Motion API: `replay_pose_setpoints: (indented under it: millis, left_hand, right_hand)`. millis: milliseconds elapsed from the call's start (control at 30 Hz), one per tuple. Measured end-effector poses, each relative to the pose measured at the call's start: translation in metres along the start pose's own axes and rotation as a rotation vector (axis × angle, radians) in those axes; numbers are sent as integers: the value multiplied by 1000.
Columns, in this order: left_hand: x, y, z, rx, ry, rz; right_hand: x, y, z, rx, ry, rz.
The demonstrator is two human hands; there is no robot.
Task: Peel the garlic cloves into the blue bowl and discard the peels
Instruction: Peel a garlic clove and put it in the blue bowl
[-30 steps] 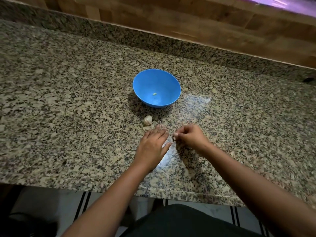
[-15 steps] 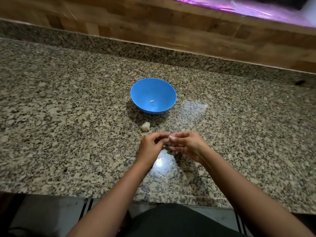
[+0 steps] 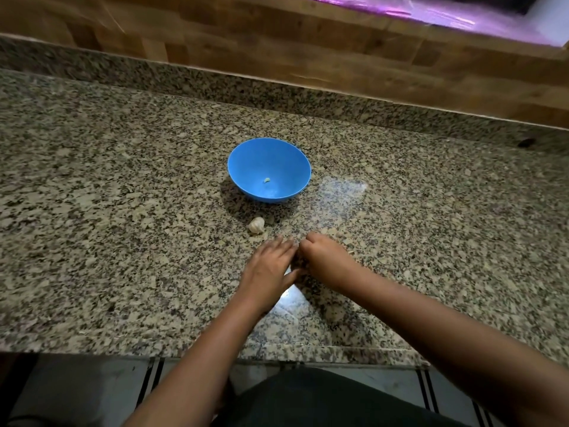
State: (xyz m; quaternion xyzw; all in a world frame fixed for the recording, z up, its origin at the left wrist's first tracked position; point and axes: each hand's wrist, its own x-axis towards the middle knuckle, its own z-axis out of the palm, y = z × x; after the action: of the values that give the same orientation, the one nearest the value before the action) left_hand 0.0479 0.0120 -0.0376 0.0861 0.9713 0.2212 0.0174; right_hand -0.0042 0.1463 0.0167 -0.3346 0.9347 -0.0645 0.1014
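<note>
1. The left hand [image 3: 271,266] now lies flat on the bench [image 3: 123,241], fingers straight and spread a little toward the bowl; half a second ago it was raised and curled, meeting the other hand in the air.
2. The right hand [image 3: 323,260] has come down too, its fingers curled under at the knuckles. I cannot tell what its grip holds; the fingertips are tucked out of sight where the two hands touch.
3. Both hands sit near the front edge of the bench, about midway along it, just nearer me than the garlic.
4. My reading: the person has gone from picking at a clove in the air to working it against the bench, perhaps pressing it or gathering peel. No clove or loose peel shows between the hands.
5. The garlic [image 3: 256,225], a small pale piece with its skin on, lies between the hands and the bowl, apart from both and close to the left fingertips.
6. The bowl [image 3: 292,161] stands upright farther back, toward the middle of the bench, with one small pale bit [image 3: 267,180] inside.
7. So the task looks early: little in the bowl, unpeeled garlic waiting.
8. No brand, label or writing is readable anywhere; the frame is slightly blurred.
</note>
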Motion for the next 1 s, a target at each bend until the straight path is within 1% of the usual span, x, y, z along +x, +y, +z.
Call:
replay_pose_setpoints:
  millis: [100,167,200,267,367,467,500,533,567,633,667,733,800,867,1000]
  left_hand:
    - [1,0,1,-9,13,0]
    - [0,1,1,-4,15,3]
    - [0,1,1,3,21,6]
    - [2,-1,2,19,38,11]
    - [1,-1,4,17,46,7]
    - [1,2,3,-8,53,14]
    - [2,1,3,-54,67,3]
    - [4,2,2,-172,99,-40]
    - [6,2,0,-356,151,-114]
    - [12,4,-10,-728,239,-284]
    - [15,6,-14,-832,239,-341]
    - [18,11,-17,-969,232,-399]
    - [18,15,-18,-1062,257,-420]
    - [17,15,-19,-1086,259,-404]
    - [16,14,-26,-1137,173,-340]
  right_hand:
    - [1,2,3,19,16,13]
    - [-1,0,10,61,71,39]
    - [-3,-1,13,115,121,79]
    - [-2,0,16,252,196,227]
    - [5,3,11,470,168,402]
    - [10,7,4,529,110,478]
    - [13,11,4,574,103,505]
    - [13,13,3,693,111,538]
    - [11,15,2,878,127,577]
    - [3,11,3,1356,160,630]
    - [-1,7,4,1565,180,630]
    - [-8,0,8,1809,197,603]
    - [-10,-5,10,1911,211,579]
    - [-12,-5,10,1953,209,582]
    - [-17,0,4,1973,153,561]
